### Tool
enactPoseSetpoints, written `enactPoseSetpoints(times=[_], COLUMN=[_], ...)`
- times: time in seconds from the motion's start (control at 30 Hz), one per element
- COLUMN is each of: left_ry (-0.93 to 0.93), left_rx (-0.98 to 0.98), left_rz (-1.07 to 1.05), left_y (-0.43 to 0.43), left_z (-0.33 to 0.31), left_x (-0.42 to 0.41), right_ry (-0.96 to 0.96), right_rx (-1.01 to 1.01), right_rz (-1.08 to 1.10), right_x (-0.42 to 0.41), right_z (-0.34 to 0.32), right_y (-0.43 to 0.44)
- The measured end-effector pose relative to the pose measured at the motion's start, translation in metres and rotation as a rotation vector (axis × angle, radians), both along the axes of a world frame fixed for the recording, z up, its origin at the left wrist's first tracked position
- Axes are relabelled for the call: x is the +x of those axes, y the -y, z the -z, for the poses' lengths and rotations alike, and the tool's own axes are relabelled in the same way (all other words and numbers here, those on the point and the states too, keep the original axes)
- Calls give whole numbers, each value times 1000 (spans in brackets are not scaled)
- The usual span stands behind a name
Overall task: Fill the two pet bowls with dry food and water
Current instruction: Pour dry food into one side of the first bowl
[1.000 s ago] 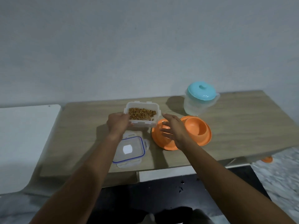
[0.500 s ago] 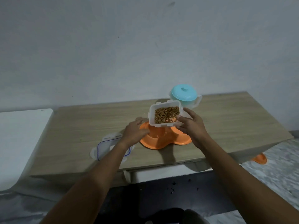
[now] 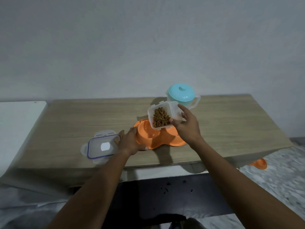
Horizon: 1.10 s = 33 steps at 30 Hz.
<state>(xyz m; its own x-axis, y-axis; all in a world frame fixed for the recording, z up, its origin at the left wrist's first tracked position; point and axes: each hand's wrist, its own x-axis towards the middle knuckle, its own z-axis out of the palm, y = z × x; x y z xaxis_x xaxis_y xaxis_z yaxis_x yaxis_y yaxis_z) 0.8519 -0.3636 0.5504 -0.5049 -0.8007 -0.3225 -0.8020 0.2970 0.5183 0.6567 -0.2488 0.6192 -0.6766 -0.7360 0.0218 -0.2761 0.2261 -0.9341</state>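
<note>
An orange double pet bowl (image 3: 148,139) lies on the wooden table (image 3: 82,123). My right hand (image 3: 186,124) grips a clear plastic container of brown dry food (image 3: 160,117), tilted steeply toward me above the left bowl. The kibble has slid to the container's lower end; none shows in the bowl. My left hand (image 3: 130,141) holds the bowl's left rim, thumb along its front edge. A clear water jug with a turquoise lid (image 3: 181,94) stands behind the container, partly hidden by it.
The container's lid (image 3: 102,146), clear with a blue seal, lies flat left of the bowl near the table's front edge. A white surface (image 3: 18,126) adjoins the table on the left. An orange object (image 3: 259,163) lies on the floor at right.
My right hand took over the food container and tilted it over the left bowl. My left hand let go of the container and moved down onto the bowl's left rim.
</note>
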Motion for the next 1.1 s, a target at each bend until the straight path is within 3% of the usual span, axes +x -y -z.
enactPoseSetpoints(times=[0.4, 1.1], left_ry=[96, 63], left_rx=[-8, 22], left_rz=[-4, -67], left_y=[1, 2], left_z=[-2, 4], left_x=[-5, -7], right_ry=[-27, -97], right_rx=[-71, -99], right_rz=[-90, -123], right_x=[0, -1], right_z=[9, 16], right_y=[-3, -2])
